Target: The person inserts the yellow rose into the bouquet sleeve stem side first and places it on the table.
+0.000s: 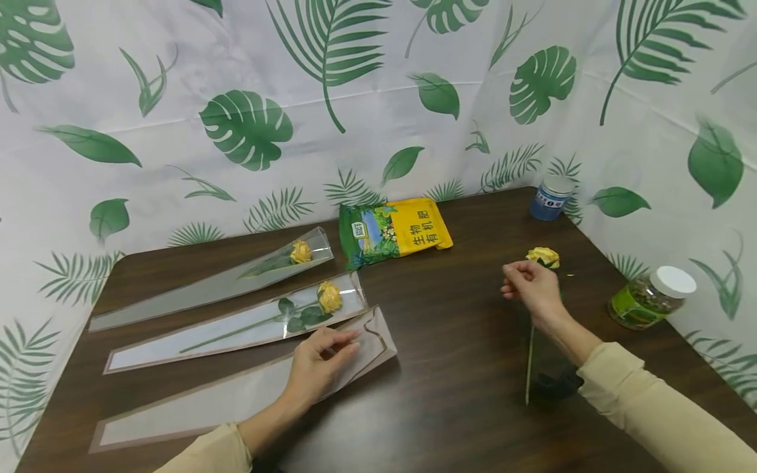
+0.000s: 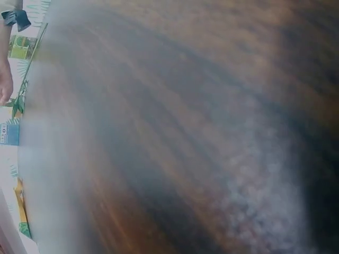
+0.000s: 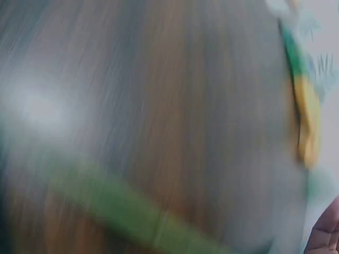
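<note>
In the head view my left hand (image 1: pixel 319 368) is over the wide end of the nearest clear flower sleeve (image 1: pixel 236 401), thumb and forefinger pinching near its mouth. That end looks slightly lifted. My right hand (image 1: pixel 537 289) holds a yellow artificial rose (image 1: pixel 544 256) upright by the stem, just under the bloom. The stem (image 1: pixel 529 368) hangs below the hand. A blurred green stem (image 3: pixel 122 206) crosses the right wrist view, with part of the right hand (image 3: pixel 326 230) at the edge. The left wrist view shows the right hand (image 2: pixel 4 82) at its left edge; the left fingers are hidden there.
Two sleeves with yellow roses, a middle one (image 1: pixel 142 351) and a far one (image 1: pixel 195 293), lie on the dark wooden table (image 1: pixel 437 394). A yellow-green fertilizer bag (image 1: pixel 408 230) lies at the back. A blue jar (image 1: pixel 551 199) and a white-lidded jar (image 1: pixel 647 299) stand at right.
</note>
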`<state>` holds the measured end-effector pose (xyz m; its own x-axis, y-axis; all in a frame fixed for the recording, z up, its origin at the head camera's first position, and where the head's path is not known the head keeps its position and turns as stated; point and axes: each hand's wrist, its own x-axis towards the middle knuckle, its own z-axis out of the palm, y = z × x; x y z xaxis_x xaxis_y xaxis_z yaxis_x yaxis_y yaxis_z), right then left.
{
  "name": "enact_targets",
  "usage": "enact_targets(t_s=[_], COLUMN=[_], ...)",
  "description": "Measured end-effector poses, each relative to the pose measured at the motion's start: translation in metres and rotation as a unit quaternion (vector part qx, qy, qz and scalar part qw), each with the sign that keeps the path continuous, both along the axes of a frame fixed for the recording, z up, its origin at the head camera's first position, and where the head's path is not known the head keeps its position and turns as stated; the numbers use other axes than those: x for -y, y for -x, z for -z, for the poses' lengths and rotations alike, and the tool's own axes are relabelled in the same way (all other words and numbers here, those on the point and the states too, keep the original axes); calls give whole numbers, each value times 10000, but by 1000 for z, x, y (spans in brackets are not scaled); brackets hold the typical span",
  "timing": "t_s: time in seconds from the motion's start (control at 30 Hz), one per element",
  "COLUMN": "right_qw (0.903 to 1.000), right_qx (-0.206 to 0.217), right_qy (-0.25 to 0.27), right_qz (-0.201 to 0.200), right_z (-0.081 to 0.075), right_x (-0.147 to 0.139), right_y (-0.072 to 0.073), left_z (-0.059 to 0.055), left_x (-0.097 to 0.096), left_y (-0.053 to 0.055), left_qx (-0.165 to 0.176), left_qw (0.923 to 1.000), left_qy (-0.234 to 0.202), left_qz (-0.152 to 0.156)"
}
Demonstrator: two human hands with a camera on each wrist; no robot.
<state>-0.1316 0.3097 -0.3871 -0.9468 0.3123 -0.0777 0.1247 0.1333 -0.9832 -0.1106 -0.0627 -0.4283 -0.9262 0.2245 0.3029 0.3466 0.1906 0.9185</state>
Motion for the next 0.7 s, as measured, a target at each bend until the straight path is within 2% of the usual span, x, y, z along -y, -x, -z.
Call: enact_targets(t_s=[0.07,0.17,0.27,0.37,0.5,0.7], right_qw=[9989,9930,9816,9701,9618,9597], right_qx=[-3,412,988,1419,1769,2108], right_qy=[-233,-930,-1581,-1965,-2075,-1799], right_qz=[399,603,408,83,-254,-475], right_z=[2,6,9,10,8,7], right_x=[-24,-52,-67,-72,-72,-72], right_y=[-8,-18,-20,-17,-11,-3], left_z=[0,1,1,1,1,1], left_x=[-2,-4,-5,-4,-5,-5], left_y=[0,0,0,0,-1,-3], left_qx=[29,93,121,96,73,116], left_qw=[10000,9999,9999,9999,9998,9997], left_qy=[-21,-61,-52,-40,-52,-25], left_qz=[39,72,72,97,172,224])
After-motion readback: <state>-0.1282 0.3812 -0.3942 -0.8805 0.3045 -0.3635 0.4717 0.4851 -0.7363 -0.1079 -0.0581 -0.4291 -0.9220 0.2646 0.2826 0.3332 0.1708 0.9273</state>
